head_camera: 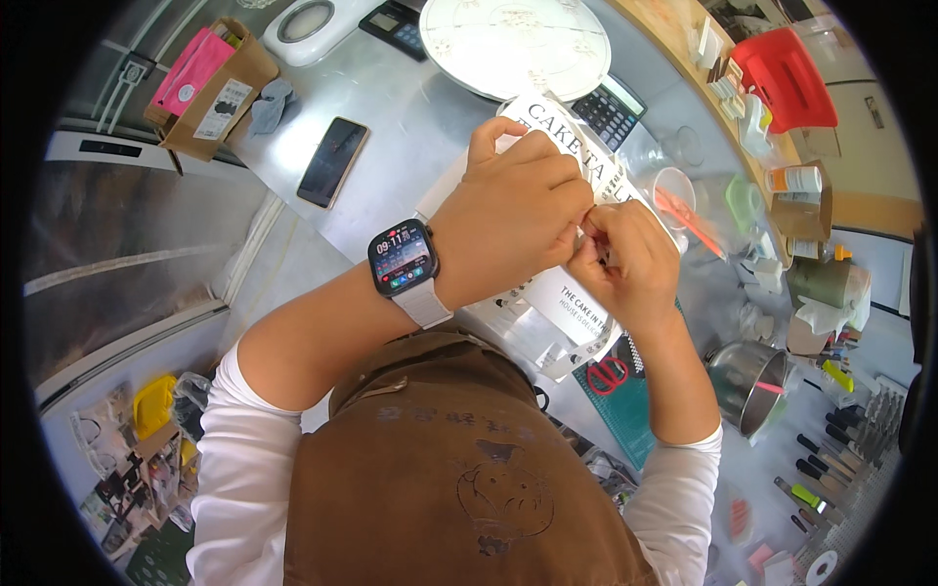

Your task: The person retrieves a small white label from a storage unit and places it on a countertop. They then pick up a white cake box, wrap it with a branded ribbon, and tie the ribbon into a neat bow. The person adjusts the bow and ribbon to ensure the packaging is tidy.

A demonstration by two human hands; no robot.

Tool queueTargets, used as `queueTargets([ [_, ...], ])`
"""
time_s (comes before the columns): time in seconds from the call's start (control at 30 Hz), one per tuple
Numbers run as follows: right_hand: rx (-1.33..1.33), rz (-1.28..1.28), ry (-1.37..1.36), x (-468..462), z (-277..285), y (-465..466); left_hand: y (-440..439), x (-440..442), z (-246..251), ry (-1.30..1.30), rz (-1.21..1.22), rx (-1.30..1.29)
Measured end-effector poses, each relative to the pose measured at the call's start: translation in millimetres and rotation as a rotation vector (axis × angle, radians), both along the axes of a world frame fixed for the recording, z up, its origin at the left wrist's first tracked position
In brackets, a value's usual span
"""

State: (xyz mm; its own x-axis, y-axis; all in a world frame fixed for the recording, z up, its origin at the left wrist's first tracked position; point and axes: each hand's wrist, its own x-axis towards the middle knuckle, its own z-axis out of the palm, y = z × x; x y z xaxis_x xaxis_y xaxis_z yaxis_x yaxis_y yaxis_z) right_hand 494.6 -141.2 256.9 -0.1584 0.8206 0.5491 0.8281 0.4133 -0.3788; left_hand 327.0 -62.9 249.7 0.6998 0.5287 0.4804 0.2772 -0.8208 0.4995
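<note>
My two hands meet over a white printed cake box (568,297) on the metal table. My left hand (513,201), with a smartwatch (403,256) on its wrist, lies across the box top. Its fingers are bent and pinch a pale printed ribbon or strip, partly hidden. My right hand (623,256) touches the left one, thumb and forefinger pinched on the same strip. What exactly lies between the fingertips is hidden. A printed ribbon end (568,360) hangs over the box's near edge.
A phone (333,162) lies left on the table. Beyond the box stand a round turntable (516,44) and a calculator (610,110). Right are a plastic cup (672,192), red-handled scissors (607,375) on a green cutting mat (623,417), and a metal bowl (746,384).
</note>
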Motion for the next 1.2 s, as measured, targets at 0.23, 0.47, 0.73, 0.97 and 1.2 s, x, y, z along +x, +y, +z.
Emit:
queueTargets([
  [0.23, -0.033, -0.042, 0.019, -3, -1, -7, -11, 2, -5, 0.004, 0.112, -0.053],
  [0.47, -0.106, -0.155, 0.127, -10, -2, -13, 1, -3, 3, 0.043, -0.079, 0.019],
  [0.73, -0.155, -0.245, 0.168, -15, -3, -19, 24, -7, 15, -0.091, -0.077, -0.132],
  [0.97, -0.172, -0.293, 0.191, -22, -2, -22, 19, -3, 12, -0.011, -0.293, -0.047],
  [1.2, -0.056, -0.373, 0.146, -34, -6, -23, 20, 0, 9, 0.032, -0.277, -0.190],
])
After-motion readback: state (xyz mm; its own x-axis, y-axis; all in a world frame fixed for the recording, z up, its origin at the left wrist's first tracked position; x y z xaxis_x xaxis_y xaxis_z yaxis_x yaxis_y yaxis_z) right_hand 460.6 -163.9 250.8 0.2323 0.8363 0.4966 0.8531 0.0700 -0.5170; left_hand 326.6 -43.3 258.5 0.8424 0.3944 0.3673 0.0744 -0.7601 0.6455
